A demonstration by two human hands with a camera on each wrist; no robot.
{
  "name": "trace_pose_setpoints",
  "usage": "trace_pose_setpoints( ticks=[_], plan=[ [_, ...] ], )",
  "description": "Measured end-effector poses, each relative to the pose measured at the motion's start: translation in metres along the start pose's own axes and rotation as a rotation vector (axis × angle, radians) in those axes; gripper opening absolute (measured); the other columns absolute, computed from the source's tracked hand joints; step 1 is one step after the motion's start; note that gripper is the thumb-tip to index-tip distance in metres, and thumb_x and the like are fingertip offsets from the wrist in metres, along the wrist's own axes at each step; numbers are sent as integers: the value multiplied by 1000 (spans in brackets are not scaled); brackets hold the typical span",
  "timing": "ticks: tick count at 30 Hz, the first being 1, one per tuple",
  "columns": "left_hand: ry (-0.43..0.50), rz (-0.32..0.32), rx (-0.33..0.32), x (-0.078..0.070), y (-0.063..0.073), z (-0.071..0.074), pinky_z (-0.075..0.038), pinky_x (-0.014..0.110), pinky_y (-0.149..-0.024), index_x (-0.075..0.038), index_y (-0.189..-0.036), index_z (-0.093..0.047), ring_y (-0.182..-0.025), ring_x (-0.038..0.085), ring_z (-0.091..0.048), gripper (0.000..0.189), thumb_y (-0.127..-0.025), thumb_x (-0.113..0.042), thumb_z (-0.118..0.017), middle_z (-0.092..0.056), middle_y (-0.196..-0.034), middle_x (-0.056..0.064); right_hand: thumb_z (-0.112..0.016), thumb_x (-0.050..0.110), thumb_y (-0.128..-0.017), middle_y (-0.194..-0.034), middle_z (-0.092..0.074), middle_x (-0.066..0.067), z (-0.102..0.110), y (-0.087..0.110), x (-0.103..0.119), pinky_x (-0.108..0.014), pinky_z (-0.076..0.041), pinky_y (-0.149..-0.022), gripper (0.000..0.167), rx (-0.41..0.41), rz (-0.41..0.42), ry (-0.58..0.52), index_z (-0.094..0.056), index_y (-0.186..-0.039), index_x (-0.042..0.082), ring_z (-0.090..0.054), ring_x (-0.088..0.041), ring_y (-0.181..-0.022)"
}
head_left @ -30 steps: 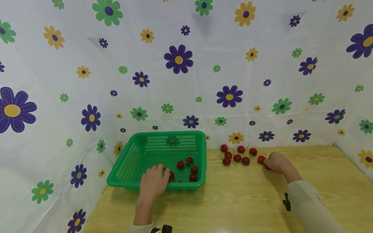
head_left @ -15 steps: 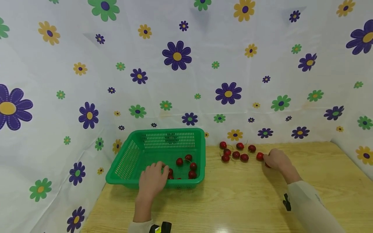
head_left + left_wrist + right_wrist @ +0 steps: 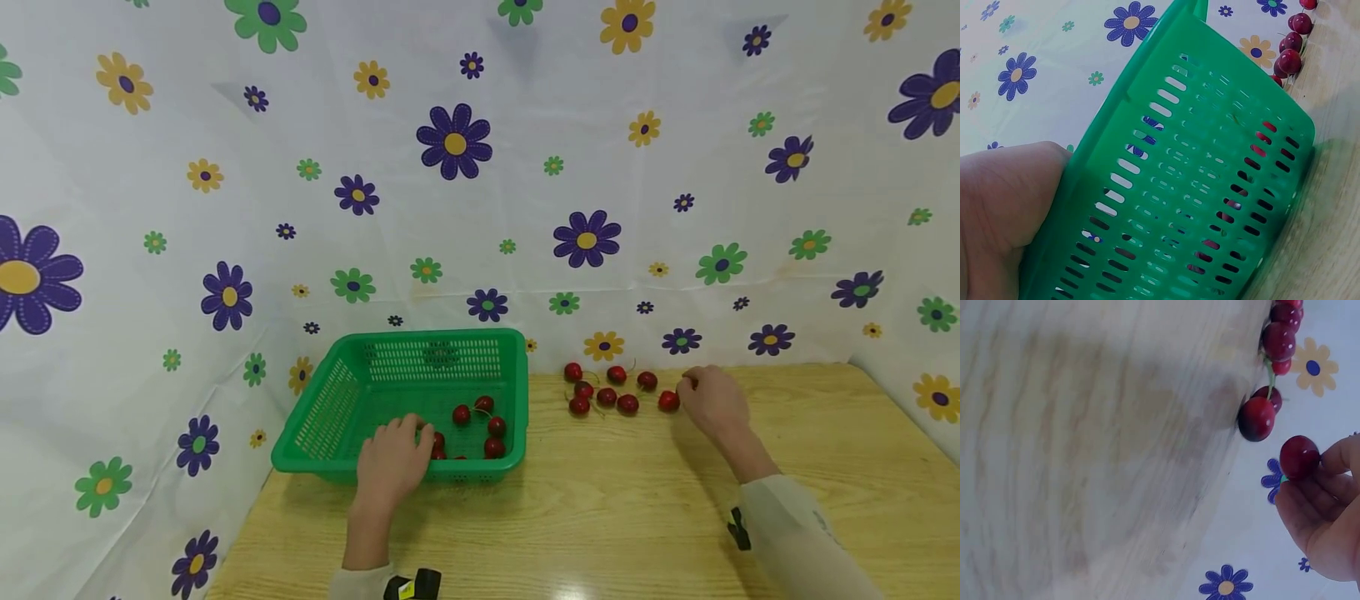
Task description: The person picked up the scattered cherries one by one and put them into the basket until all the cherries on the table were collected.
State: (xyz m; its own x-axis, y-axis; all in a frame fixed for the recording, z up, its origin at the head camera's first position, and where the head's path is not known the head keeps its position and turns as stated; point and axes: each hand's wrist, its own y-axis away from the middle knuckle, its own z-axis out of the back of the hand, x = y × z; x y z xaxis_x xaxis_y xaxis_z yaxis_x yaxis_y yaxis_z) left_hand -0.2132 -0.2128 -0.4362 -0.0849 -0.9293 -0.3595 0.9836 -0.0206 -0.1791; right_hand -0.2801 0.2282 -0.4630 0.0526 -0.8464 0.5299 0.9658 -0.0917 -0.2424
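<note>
My right hand (image 3: 714, 404) pinches a dark red cherry (image 3: 1299, 457) between thumb and fingertips, above the back right of the wooden table. In the right wrist view the cherry shows at the fingertips; in the head view the hand hides it. Just left of that hand lies a brighter red cherry (image 3: 669, 401). My left hand (image 3: 393, 458) holds the front rim of the green plastic basket (image 3: 517, 392), its fingers bent over into the basket and their tips hidden. Several cherries (image 3: 461, 414) lie on the basket's floor, a few of them close by the left hand.
A loose cluster of cherries, some with stems, lies on the table (image 3: 600, 508) between the basket and my right hand; one cherry (image 3: 627, 404) is at its front. A white flowered cloth (image 3: 525, 192) hangs right behind the table and along its left side.
My right hand has picked a cherry off the table and lifted it slightly. The left hand keeps its place at the basket. The head view has tilted down a little.
</note>
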Motion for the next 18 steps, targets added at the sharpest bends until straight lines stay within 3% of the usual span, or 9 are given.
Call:
trace_pose_setpoints(
  ticks=[2,8,18],
  plan=[
    [-1,2,5,0,0,0,-47,58,-87,-3,-119,-65,-106,43,-61,37,-104,-31,-46,-66,-117,19,-51,9,-93,-100,-67,-28,-1,0,5,-34,-45,-58,32,-39,10,-26,-68,-108,-12,-56,-28,-69],
    [10,-3,-3,0,-1,-1,-48,58,-86,-4,-118,-66,-104,41,-62,37,-104,-32,-45,-67,-115,17,-56,8,-93,-100,-68,-27,-10,1,22,-50,-53,-74,26,-149,32,-145,-70,-105,-10,-63,-36,-83],
    [14,-16,-19,1,0,0,-49,55,-83,-4,-115,-66,-98,39,-63,35,-104,-31,-46,-68,-109,15,-60,6,-91,-94,-71,-21,-28,1,60,-47,-53,-73,20,-279,145,-274,-74,-99,-5,-66,-33,-83]
  ],
)
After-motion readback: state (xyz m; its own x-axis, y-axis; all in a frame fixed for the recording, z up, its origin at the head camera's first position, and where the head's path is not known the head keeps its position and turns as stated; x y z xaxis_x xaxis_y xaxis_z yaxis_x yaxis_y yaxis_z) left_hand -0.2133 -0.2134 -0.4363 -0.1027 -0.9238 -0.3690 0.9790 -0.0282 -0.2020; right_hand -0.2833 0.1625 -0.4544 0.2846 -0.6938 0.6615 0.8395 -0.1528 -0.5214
